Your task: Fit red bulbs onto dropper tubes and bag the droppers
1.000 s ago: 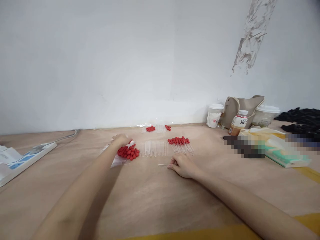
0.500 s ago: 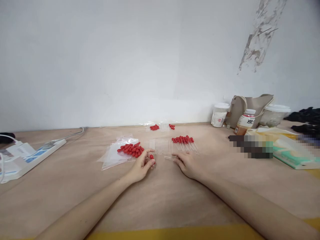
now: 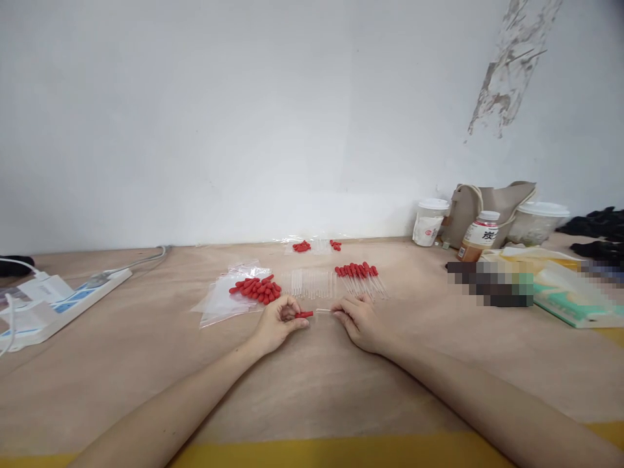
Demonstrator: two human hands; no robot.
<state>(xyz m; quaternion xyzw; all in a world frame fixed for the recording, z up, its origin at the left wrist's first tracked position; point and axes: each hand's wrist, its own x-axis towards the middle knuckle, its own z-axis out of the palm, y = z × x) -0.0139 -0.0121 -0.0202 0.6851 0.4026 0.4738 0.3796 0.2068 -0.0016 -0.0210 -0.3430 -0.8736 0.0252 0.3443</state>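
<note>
My left hand (image 3: 279, 324) is closed on a red rubber dropper bulb (image 3: 305, 314), its open end pointing right. Facing it, my right hand (image 3: 359, 322) pinches a clear glass dropper tube (image 3: 324, 311), whose end stops a little short of the bulb. Beyond my left hand lies a heap of red bulbs (image 3: 256, 289) on clear plastic bags (image 3: 219, 302). A row of clear tubes (image 3: 312, 284) lies in the middle. Behind my right hand are several droppers with red bulbs fitted (image 3: 358, 272), side by side.
More red bulbs (image 3: 301, 246) lie in clear plastic by the wall. A power strip (image 3: 73, 302) sits at far left. On the right stand a lidded cup (image 3: 429, 224), a drink bottle (image 3: 479, 237), a beige bag (image 3: 458, 214) and a green-and-white packet (image 3: 565, 302).
My left hand has turned the red bulb sideways, its open end toward the right. My right hand has moved slightly left with the tube, and the two pieces are closer together.
</note>
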